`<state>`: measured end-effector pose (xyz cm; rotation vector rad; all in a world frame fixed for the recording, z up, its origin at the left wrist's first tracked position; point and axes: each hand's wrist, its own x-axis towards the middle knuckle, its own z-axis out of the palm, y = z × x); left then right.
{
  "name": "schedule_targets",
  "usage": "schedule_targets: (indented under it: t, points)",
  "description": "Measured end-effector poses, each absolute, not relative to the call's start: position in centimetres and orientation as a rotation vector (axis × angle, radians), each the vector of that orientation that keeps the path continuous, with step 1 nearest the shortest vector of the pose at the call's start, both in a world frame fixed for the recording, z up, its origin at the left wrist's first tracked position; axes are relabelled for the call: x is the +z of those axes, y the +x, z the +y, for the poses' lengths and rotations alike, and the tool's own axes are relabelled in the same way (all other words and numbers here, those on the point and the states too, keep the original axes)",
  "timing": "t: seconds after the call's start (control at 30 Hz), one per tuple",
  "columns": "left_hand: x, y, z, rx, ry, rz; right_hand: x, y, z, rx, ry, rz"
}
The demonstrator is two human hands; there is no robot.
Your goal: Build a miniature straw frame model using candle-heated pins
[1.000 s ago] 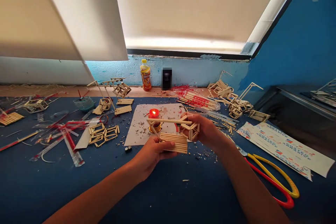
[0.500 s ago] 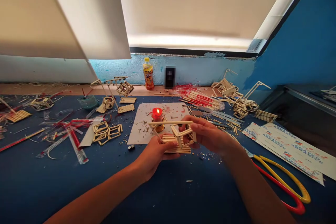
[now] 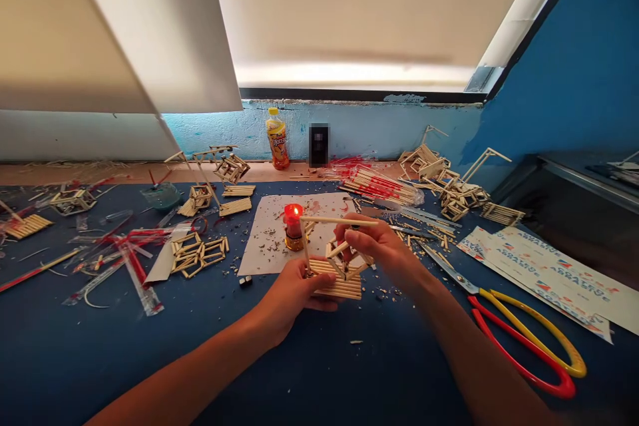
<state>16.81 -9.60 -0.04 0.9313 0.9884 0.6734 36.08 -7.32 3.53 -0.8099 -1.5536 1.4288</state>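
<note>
Between my hands is a small model of wooden sticks. Its flat raft-like base (image 3: 343, 288) is gripped at the left end by my left hand (image 3: 289, 296), thumb on top and fingers beneath. A thin post rises from that end and carries a horizontal stick arm (image 3: 332, 219). Over the base, an open stick frame (image 3: 344, 258) tilts under the arm. My right hand (image 3: 387, 249) is closed at this frame's upper right side, near the arm's end; its exact fingertip contact is partly hidden. Just behind the model, a lit red candle (image 3: 293, 218) stands on white paper (image 3: 259, 239).
Scissors (image 3: 529, 333) with red and yellow handles lie at right, beside printed sheets (image 3: 539, 279). Behind are bundled red-tipped sticks (image 3: 382, 186) and a yellow-capped bottle (image 3: 277, 140). Other stick models (image 3: 200, 253) and plastic wrappers (image 3: 142, 273) lie at left.
The horizontal arm has lifted and the post stands more upright. My right hand has shifted slightly right, still at the stick frame. My left hand keeps its grip on the base.
</note>
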Motion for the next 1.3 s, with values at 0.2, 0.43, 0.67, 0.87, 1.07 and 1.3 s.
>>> schedule_targets:
  t: [0.2, 0.43, 0.67, 0.87, 1.07, 1.3]
  points:
    - [-0.3, 17.0, -9.4, 0.67, 0.927, 1.031, 3.3, 36.1, -7.4, 1.402, -0.771, -1.53]
    - [-1.0, 17.2, -9.4, 0.654, 0.949, 1.024, 3.3, 35.8, -7.3, 1.422, -0.754, -1.515]
    - [-0.9, 17.4, -9.3, 0.646, 0.962, 1.029, 3.5, 35.6, -7.5, 1.451, -0.751, -1.46]
    - [-0.7, 17.4, -9.3, 0.635, 0.961, 1.046, 3.6, 35.5, -7.7, 1.459, -0.757, -1.432]
    - [-1.2, 17.3, -9.3, 0.638, 0.97, 1.02, 3.9, 35.5, -7.7, 1.446, -0.727, -1.452]
    - [-1.5, 17.1, -9.2, 0.634, 0.978, 0.976, 3.8, 35.7, -7.7, 1.422, -0.7, -1.493]
